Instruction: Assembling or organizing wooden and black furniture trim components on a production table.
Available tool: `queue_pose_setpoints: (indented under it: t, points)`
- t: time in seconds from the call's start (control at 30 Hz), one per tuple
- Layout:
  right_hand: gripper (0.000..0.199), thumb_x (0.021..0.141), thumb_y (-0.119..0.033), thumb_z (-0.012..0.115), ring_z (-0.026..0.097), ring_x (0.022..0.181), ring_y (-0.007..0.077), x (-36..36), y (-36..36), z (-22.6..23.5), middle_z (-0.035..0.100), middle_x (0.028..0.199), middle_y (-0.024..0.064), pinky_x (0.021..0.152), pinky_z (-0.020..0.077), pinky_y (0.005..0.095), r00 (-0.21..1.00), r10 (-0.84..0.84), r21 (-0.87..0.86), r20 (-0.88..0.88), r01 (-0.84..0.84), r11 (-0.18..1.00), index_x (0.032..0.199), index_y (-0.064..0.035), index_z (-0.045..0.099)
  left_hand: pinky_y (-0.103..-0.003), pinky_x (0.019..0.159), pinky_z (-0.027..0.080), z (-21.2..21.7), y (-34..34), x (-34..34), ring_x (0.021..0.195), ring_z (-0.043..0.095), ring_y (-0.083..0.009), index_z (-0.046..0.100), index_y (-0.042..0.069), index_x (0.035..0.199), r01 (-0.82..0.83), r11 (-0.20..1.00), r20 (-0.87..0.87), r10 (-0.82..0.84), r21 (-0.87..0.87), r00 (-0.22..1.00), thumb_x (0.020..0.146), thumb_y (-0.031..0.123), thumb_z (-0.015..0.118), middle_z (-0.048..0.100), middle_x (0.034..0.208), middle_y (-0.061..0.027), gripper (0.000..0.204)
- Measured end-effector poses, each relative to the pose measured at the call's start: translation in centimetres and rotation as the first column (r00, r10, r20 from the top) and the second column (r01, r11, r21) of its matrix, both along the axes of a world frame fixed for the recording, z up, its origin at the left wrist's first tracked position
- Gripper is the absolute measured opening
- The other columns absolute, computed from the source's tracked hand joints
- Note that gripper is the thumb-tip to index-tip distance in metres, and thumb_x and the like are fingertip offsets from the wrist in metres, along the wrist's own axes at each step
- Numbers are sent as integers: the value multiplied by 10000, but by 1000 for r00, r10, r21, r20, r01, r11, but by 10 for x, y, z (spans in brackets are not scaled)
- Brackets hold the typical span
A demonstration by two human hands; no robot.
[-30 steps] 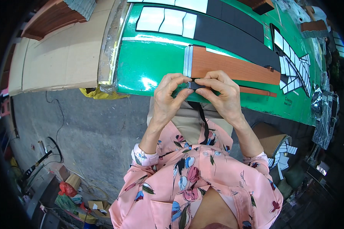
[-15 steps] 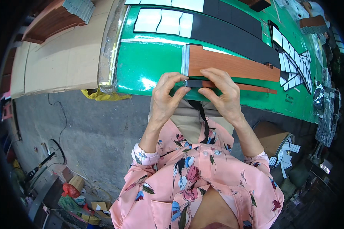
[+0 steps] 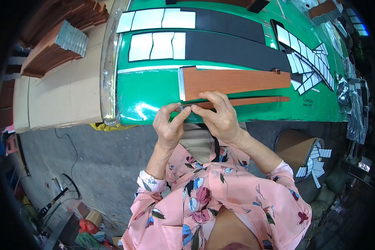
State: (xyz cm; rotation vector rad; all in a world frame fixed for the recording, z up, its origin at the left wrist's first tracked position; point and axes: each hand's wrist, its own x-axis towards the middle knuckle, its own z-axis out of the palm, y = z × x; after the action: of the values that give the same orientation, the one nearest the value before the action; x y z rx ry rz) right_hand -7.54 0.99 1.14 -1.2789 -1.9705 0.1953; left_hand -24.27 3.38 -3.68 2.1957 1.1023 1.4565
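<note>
While my left hand [image 3: 169, 125] and right hand [image 3: 219, 117] both pinch the thin brown strip [image 3: 254, 100], I should peel slowly, holding it flat near the green table [image 3: 150, 100] edge.

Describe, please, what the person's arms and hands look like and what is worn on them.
Both hands, the left hand and the right hand, are bare: no gloves, and no rings or watch that show. The forearms are bare too. The sleeves are pink with a flower print in red, blue and green, and end in cuffs partway up the forearms.
</note>
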Motion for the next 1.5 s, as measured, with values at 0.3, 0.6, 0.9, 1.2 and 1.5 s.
queue_pose_setpoints:
  t: [0.3, 0.6, 0.9, 1.2, 1.5]
  points:
    - [207, 761, -39, 633, 606, 831, 328, 61, 124, 42, 608, 913, 143, 701, 505, 382, 981, 190, -58, -38, -192, 980, 968, -37, 625, -342, 584, 449, 10, -1, -2, 728, 575, -255, 639, 94, 991, 13, 1000, -148, -9, 23, 989, 620, -75, 642, 588, 922, -134, 408]
    - [115, 763, -44, 605, 619, 831, 326, 76, 293, -42, 604, 868, 162, 711, 533, 392, 890, -146, -30, 433, 176, 984, 866, 3, 622, -378, 699, 423, 25, 0, 2, 840, 550, -257, 647, 112, 947, 8, 997, -246, -26, -74, 969, 621, 23, 690, 531, 949, -86, 341]
    - [60, 693, -8, 575, 606, 759, 249, 59, 306, -68, 583, 753, 112, 628, 547, 323, 791, -281, 310, 544, 122, 943, 748, -21, 597, -363, 648, 443, 13, 6, -1, 787, 555, -280, 634, 88, 908, 72, 990, -112, -86, -123, 990, 597, -36, 714, 530, 930, -114, 344]
    - [247, 840, -225, 514, 643, 849, 313, 77, 322, -56, 674, 895, 144, 749, 511, 437, 881, -454, -262, 133, 473, 841, 944, -76, 681, -359, 651, 455, 17, 5, 2, 787, 556, -282, 639, 72, 917, 46, 989, -94, -60, -143, 994, 614, -54, 711, 536, 918, -122, 335]
    - [334, 966, -238, 471, 581, 769, 82, 130, 243, 15, 609, 928, 66, 698, 539, 224, 794, -312, -688, -522, -176, 704, 1179, 11, 536, -351, 669, 461, 17, 6, 1, 810, 575, -268, 669, 68, 907, 45, 981, -64, -58, -187, 996, 619, -58, 692, 575, 903, -98, 315]
